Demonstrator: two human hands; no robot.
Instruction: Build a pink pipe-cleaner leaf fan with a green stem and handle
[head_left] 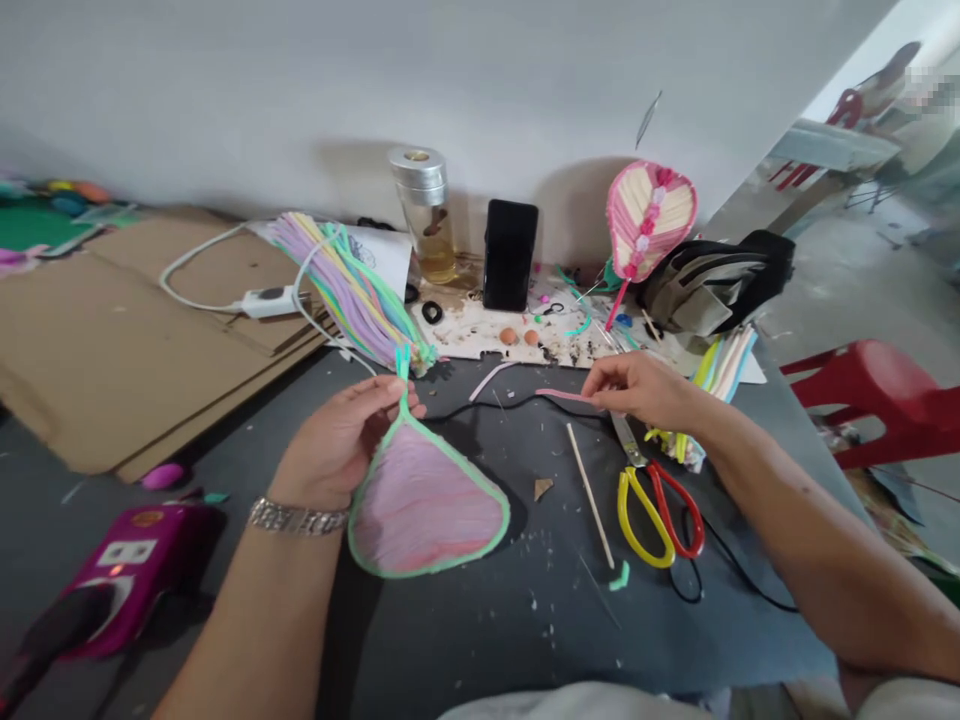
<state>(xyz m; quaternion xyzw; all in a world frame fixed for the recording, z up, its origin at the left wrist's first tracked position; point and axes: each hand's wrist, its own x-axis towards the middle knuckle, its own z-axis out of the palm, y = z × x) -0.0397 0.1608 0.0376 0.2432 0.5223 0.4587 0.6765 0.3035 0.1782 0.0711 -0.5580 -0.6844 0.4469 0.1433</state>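
Note:
My left hand (339, 440) is closed round the top of a leaf-shaped fan (427, 505), pink with a green pipe-cleaner rim, held just above the dark table. My right hand (641, 388) pinches a short pink pipe cleaner (564, 396) at its right end. Scissors with yellow and red handles (658, 505) lie below the right hand. A thin wooden stick (590, 495) lies between the fan and the scissors.
A bundle of pastel pipe cleaners (352, 290) lies at the back beside cardboard sheets (112, 330). A jar (426, 215), a black phone (510, 255), a finished fan (649, 220) and a bag (712, 280) stand by the wall. A magenta glue gun (120, 580) lies left. A red stool (885, 395) stands right.

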